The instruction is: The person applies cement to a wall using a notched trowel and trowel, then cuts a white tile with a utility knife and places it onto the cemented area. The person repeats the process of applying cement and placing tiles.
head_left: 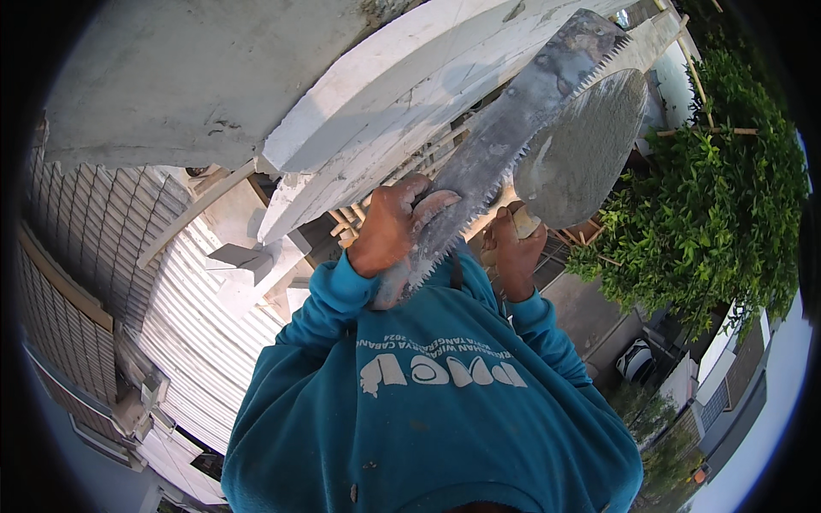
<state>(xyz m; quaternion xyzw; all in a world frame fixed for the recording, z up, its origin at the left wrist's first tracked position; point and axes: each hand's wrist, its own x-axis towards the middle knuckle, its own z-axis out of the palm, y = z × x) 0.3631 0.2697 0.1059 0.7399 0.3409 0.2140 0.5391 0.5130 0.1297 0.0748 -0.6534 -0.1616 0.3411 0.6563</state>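
Observation:
A long grey handsaw [513, 120] with coarse teeth slants from my chest up to the upper right. My left hand [386, 229] is closed around its handle, whose worn, pale reddish grip shows beside my fingers. My right hand [516, 256] is closed around the pale tan handle [524, 221] of what looks like a trowel. The wide, rounded grey blade of this trowel [586, 150] has a cement-like surface and lies just right of the saw, partly behind its teeth. Both sleeves are teal.
A curved white ledge [376, 103] runs across the top beside a grey concrete surface [197, 77]. At the left are corrugated roofing [205, 316] and tiled roofs [94, 205], well below. A leafy green tree [710, 197] and bamboo poles [697, 73] stand at the right.

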